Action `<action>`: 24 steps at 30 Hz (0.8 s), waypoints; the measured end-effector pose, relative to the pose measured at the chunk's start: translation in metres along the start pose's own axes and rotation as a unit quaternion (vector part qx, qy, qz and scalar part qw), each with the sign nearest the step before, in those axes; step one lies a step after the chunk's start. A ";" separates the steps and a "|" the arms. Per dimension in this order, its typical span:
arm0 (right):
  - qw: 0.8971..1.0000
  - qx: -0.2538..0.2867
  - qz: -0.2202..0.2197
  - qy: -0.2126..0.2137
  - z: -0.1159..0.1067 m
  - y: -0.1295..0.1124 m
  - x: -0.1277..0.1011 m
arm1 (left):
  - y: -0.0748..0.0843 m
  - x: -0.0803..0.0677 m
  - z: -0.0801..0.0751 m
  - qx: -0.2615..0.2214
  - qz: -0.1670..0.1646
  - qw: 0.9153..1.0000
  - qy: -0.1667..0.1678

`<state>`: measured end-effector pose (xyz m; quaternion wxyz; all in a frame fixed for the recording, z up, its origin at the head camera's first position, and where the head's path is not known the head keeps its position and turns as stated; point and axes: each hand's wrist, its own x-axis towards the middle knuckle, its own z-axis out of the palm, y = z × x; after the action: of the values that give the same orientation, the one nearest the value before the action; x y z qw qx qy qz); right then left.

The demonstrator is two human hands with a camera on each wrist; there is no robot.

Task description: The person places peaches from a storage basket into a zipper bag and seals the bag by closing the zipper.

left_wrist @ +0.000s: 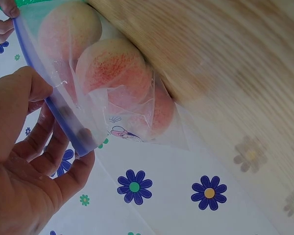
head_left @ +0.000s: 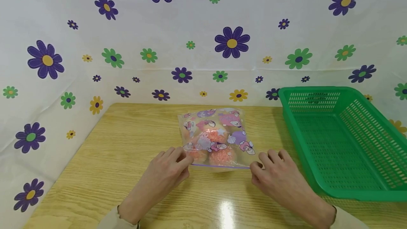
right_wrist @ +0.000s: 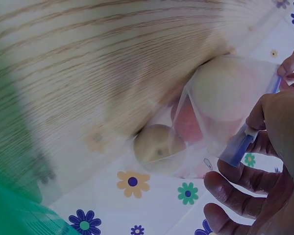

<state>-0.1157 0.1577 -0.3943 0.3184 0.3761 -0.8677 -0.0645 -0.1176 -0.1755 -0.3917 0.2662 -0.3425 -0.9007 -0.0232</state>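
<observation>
A clear printed zip bag [head_left: 217,138] lies flat at the middle of the bench [head_left: 105,165], its blue zip edge toward the person at 6 o'clock. Inside are several round, pink-and-cream peaches [left_wrist: 112,68], bunched together.

The left hand [head_left: 170,169] pinches the zip strip at its left corner, thumb over and fingers under, as the left wrist view shows. The right hand [head_left: 273,172] pinches the strip at the right corner, next to the white slider [right_wrist: 249,133]. Both hands are clamped on the bag's near edge.

The film looks thin, soft and slick, so it should crumple and give no support of its own. The fruit likely makes the load fairly heavy and lumpy, apt to roll and sag to the lowest point if lifted, and it probably bruises easily. The stiffer zip strip seems the surest place to hold, at both ends, or a palm under the fruit.

A green basket [head_left: 375,190] stands at 3 o'clock, apart from the bag.
</observation>
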 end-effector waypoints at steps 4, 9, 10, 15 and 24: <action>1.000 -0.003 0.003 -0.009 -0.001 0.001 -0.001 | 0.000 0.001 0.000 -0.004 -0.002 1.000 -0.001; 1.000 0.001 0.006 -0.004 -0.002 0.002 -0.002 | 0.000 0.000 -0.001 -0.005 0.000 1.000 -0.001; 1.000 0.001 0.007 -0.001 -0.001 0.002 -0.003 | 0.000 0.000 -0.001 -0.004 0.001 1.000 -0.002; 1.000 0.005 0.012 0.005 -0.001 0.003 -0.003 | -0.001 -0.001 -0.001 0.000 0.003 1.000 0.001; 0.999 0.027 -0.001 -0.017 -0.003 0.004 -0.003 | -0.001 -0.001 0.000 -0.026 -0.004 1.000 -0.001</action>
<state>-0.1149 0.1632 -0.3925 0.2934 0.3846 -0.8739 -0.0481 -0.1181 -0.1770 -0.3918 0.2559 -0.3461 -0.9014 -0.0476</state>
